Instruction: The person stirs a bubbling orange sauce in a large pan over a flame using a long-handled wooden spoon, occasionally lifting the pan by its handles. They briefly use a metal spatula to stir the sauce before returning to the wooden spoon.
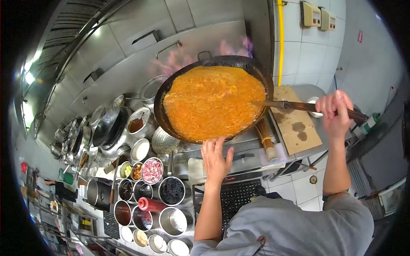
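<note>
A large black wok [160, 113] sits over flames, filled with bubbling orange sauce [213, 104]. My left hand [215, 160] is at its near rim, palm down, fingers together over the edge and thumb held out to the side. In my right hand [335, 113], a long-handled wok tool [294, 105] with a dark wooden handle is gripped near its far end. That tool reaches over the right rim, and its head is hidden in the sauce. Below the wok's right side lies a bamboo brush [265, 141].
Left of the wok stand a perforated skimmer [164, 141], a bowl of sliced raw meat [152, 170], several metal pots of sauces and a red squeeze bottle [151, 205]. A stained cardboard sheet [297, 123] lies on the right counter. Flames [179, 59] rise behind the wok.
</note>
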{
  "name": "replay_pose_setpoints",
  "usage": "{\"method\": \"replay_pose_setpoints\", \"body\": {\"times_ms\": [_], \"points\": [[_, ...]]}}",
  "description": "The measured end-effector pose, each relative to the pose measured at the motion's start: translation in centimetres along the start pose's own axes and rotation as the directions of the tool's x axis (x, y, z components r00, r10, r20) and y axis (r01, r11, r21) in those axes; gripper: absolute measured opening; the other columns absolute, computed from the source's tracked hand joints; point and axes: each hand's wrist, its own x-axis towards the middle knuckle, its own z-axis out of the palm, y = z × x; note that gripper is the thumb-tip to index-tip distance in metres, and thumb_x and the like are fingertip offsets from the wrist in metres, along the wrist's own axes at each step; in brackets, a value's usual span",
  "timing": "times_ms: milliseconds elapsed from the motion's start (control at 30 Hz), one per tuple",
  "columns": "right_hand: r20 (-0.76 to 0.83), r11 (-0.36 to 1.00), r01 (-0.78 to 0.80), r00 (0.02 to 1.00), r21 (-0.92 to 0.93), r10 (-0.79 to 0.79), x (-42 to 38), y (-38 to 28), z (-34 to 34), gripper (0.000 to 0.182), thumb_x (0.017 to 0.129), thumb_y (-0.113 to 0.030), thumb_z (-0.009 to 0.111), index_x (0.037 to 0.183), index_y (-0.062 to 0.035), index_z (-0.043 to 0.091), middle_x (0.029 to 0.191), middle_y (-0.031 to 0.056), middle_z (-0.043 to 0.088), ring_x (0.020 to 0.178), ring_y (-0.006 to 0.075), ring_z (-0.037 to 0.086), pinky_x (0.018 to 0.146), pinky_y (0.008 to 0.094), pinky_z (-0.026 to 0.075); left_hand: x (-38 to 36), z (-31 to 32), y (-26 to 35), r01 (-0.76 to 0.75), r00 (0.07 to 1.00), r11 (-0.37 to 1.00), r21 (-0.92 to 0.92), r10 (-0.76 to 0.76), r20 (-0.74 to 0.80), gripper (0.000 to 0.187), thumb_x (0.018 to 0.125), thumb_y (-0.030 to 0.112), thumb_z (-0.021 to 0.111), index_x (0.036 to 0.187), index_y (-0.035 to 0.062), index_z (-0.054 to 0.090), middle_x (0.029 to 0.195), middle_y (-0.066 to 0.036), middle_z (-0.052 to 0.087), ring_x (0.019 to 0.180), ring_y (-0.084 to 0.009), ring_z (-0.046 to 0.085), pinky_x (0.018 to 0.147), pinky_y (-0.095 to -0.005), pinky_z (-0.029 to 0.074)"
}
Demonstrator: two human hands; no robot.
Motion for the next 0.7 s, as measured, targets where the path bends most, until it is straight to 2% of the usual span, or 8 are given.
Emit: {"method": "replay_pose_setpoints", "body": {"times_ms": [133,233,333,433,500,567,700], "points": [[-0.048,0.997,-0.056,0.997,0.048,0.058,1.6,-3.4,-0.9,0.039,0.107,-0.023,0.049,0.070,-0.0121,0.039,0.052,-0.0021,0.030,0.046,0.0112,0.030,0.055,0.0332,0.039,-0.2,0.1,-0.4,-0.001,1.000,0.999,-0.033,0.000,-0.025,0.049,0.080,0.017,0.080,0.126,0.0086,0.062,0.112,-0.015,0.058,0.113,-0.0379,0.053,0.105,-0.0517,0.040],[-0.077,0.988,-0.061,0.994,0.143,0.073,2.9,-4.9,-2.0,0.037,0.109,-0.022,0.044,0.073,-0.0130,0.040,0.052,-0.0041,0.030,0.045,0.0085,0.030,0.053,0.0305,0.038,0.1,-0.3,-0.1,-0.024,0.999,0.999,-0.035,0.023,-0.026,0.050,0.081,0.016,0.079,0.127,0.0077,0.060,0.113,-0.017,0.058,0.112,-0.0391,0.053,0.100,-0.0504,0.041],[0.012,0.972,-0.071,0.997,0.222,0.071,3.9,-4.5,-4.1,0.037,0.111,-0.022,0.041,0.074,-0.0136,0.040,0.052,-0.0047,0.031,0.043,0.0076,0.029,0.052,0.0284,0.036,0.3,-0.3,-0.1,-0.007,1.000,0.999,-0.034,0.006,-0.014,0.050,0.080,0.016,0.079,0.126,0.0079,0.061,0.113,-0.016,0.058,0.111,-0.0386,0.053,0.099,-0.0499,0.041],[-0.015,0.965,-0.067,0.997,0.253,0.074,4.3,-2.0,-4.3,0.038,0.111,-0.023,0.041,0.074,-0.0140,0.039,0.052,-0.0045,0.031,0.042,0.0075,0.029,0.051,0.0271,0.036,0.7,-0.2,0.2,0.006,1.000,1.000,-0.024,-0.007,-0.024,0.047,0.079,0.013,0.080,0.122,0.0070,0.063,0.110,-0.016,0.057,0.109,-0.0383,0.053,0.098,-0.0489,0.042],[-0.116,0.957,-0.072,0.987,0.282,0.108,4.3,0.6,-3.2,0.038,0.110,-0.023,0.043,0.073,-0.0139,0.039,0.052,-0.0043,0.030,0.043,0.0084,0.027,0.051,0.0277,0.033,0.7,0.3,0.1,0.015,0.999,1.000,-0.018,-0.015,-0.029,0.045,0.078,0.012,0.080,0.120,0.0063,0.064,0.108,-0.016,0.057,0.108,-0.0381,0.053,0.097,-0.0488,0.043],[-0.214,0.949,-0.080,0.965,0.305,0.151,4.4,3.4,-1.8,0.039,0.110,-0.024,0.044,0.073,-0.0137,0.039,0.052,-0.0040,0.030,0.044,0.0087,0.026,0.051,0.0278,0.032,0.6,0.6,0.0,0.041,0.999,0.999,-0.002,-0.041,-0.009,0.045,0.079,0.015,0.080,0.120,0.0070,0.063,0.109,-0.014,0.057,0.108,-0.0363,0.054,0.102,-0.0516,0.040],[-0.208,0.941,-0.097,0.963,0.323,0.171,4.5,9.0,-0.7,0.039,0.108,-0.025,0.047,0.071,-0.0136,0.039,0.051,-0.0019,0.029,0.045,0.0102,0.026,0.052,0.0309,0.032,1.0,0.6,0.4,0.068,0.998,0.997,0.041,-0.067,-0.008,0.045,0.079,0.015,0.080,0.119,0.0078,0.063,0.108,-0.013,0.057,0.108,-0.0352,0.055,0.104,-0.0534,0.040]]}}
